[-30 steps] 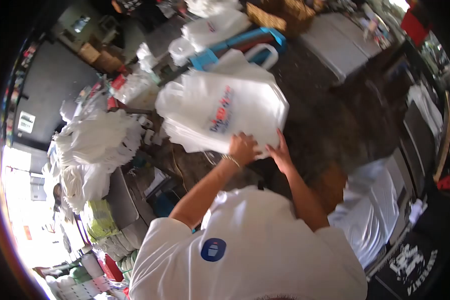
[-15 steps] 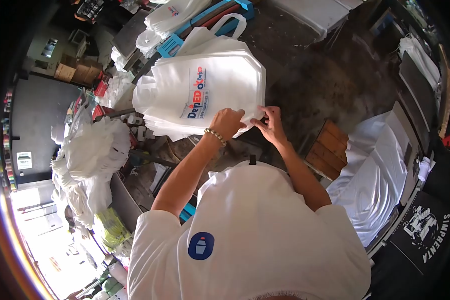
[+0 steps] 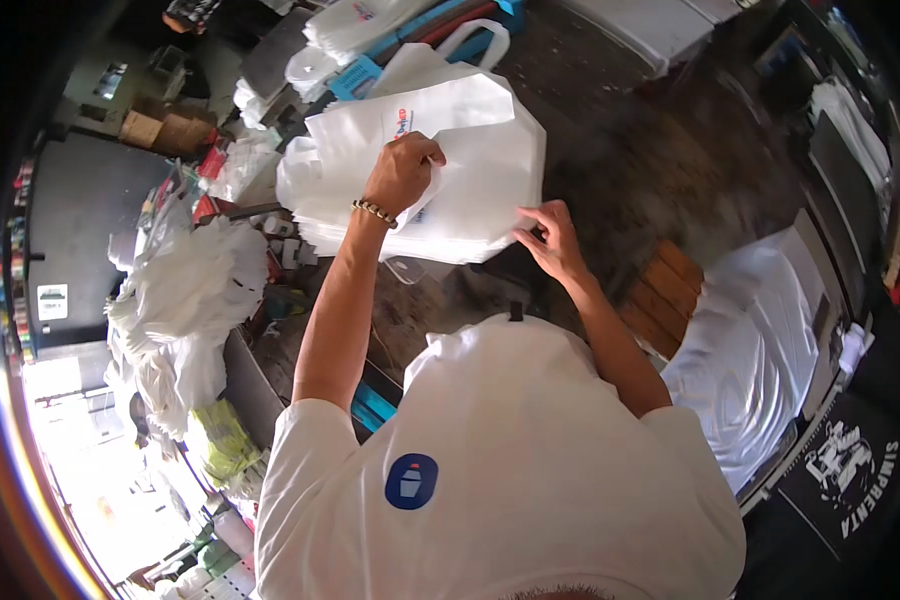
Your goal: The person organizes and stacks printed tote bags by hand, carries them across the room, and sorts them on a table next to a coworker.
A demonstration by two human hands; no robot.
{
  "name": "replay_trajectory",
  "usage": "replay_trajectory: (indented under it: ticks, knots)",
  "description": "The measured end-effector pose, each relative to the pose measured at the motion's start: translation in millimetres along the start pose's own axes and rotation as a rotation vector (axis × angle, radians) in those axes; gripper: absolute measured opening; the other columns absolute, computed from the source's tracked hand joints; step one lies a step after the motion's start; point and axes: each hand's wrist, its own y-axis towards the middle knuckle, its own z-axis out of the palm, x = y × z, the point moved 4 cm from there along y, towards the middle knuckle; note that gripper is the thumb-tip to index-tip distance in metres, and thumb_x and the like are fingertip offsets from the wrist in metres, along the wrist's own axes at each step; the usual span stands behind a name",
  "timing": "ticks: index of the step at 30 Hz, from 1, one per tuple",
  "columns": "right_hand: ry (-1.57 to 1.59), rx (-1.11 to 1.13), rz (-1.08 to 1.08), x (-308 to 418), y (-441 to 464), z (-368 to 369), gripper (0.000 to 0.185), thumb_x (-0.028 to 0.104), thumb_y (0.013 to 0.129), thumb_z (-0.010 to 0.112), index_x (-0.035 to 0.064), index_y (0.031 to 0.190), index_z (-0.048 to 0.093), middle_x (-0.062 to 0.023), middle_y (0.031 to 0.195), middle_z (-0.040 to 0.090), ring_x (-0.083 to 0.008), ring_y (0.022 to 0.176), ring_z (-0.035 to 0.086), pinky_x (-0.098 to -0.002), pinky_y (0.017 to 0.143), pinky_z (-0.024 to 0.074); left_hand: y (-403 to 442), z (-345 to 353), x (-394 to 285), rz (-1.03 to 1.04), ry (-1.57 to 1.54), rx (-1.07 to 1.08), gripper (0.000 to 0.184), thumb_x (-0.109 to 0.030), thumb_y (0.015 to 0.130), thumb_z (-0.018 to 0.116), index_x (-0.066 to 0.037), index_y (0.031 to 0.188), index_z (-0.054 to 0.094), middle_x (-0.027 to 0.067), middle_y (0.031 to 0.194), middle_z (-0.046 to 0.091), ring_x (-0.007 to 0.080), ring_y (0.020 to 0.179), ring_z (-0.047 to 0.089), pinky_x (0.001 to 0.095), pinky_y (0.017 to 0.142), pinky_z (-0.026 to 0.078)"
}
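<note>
A stack of white fabric bags (image 3: 490, 180) with red and blue "DepED" print lies in front of me. My left hand (image 3: 403, 175), with a beaded bracelet at its wrist, is closed on the edge of the top bag (image 3: 460, 105) and holds it folded back over the stack. The bag partly covers the print. Beside the near right corner of the stack is my right hand (image 3: 550, 238), thumb and forefinger apart, fingertips at the bags' edge.
More white bags (image 3: 355, 30) lie by a blue frame (image 3: 355, 78) beyond the stack. A white heap of bags (image 3: 190, 300) stands at left. On the right are a wooden slatted piece (image 3: 662, 298) and shiny white cloth (image 3: 745, 350).
My left hand has moved left and away from me, drawing the top bag's edge up and over. My right hand stays near the corner, its fingers slightly more spread.
</note>
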Motion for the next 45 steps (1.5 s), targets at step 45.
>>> replay_trajectory:
  ticks: [45]
  knots:
    - [-0.007, 0.114, 0.059, -33, -21, 27, 0.053, 0.014, 0.082, 0.073, 0.0105, 0.13, 0.051, -0.0141, 0.123, 0.039, -0.0217, 0.095, 0.052, -0.0293, 0.067, 0.0544, -79, 72, -34, -0.086, 0.13, 0.346, 0.068, -0.039, 0.066, 0.081, -0.011, 0.123, 0.056, 0.0113, 0.109, 0.063, 0.032, 0.109, 0.056, 0.0446, 0.09, 0.045]
